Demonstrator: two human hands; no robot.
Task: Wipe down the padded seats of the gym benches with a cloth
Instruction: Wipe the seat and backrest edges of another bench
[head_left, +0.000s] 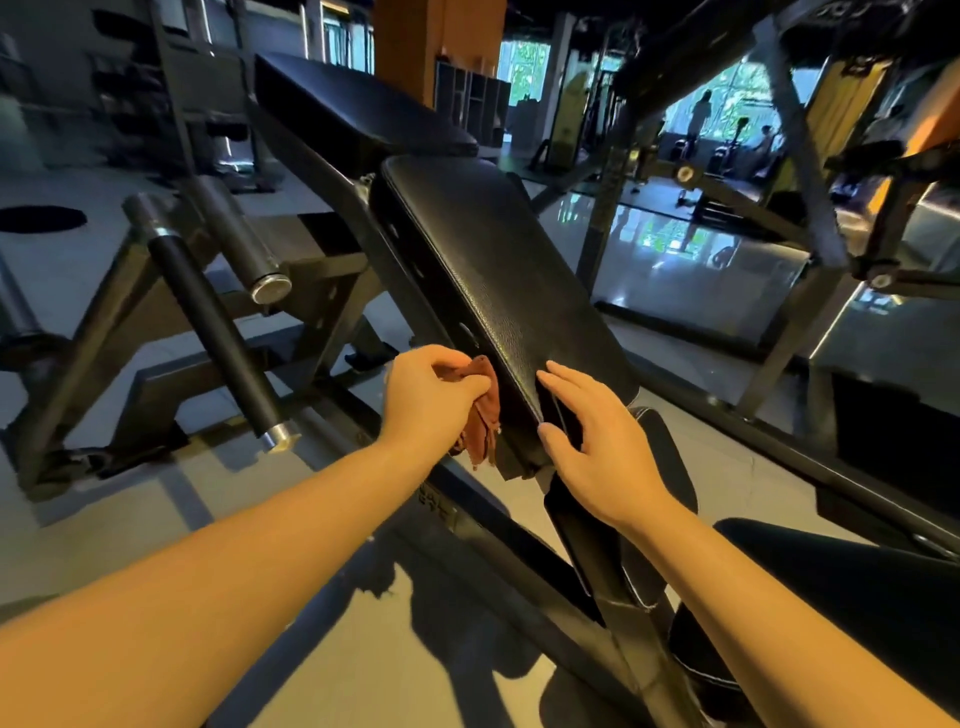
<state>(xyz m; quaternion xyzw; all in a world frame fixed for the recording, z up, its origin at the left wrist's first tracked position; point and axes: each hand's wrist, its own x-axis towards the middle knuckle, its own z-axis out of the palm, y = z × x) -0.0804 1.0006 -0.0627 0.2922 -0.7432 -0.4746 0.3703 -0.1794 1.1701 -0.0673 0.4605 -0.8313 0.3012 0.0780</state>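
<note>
From the head view, a long black seat pad (498, 270) of grained, leather-like vinyl with rounded corners tilts upward across the middle of the picture on the dark metal frame of the bench (519, 551). At the pad's 7 o'clock edge, the left hand (431, 395) curls its fingers and thumb round a bunched, rust-brown cloth (480, 410). The soft, crumpled fabric presses against the pad's side, and a loose tail hangs below the hand. At the pad's 6 o'clock end, the right hand (597, 441) lies with fingers straight and spread, fingertips touching the pad's lower edge. A second flat black pad (353, 109) sits at 11 o'clock of the first. At 9 o'clock, two cylindrical bars (208, 322) with bright steel end caps angle over the pale, glossy floor (52, 270).
</note>
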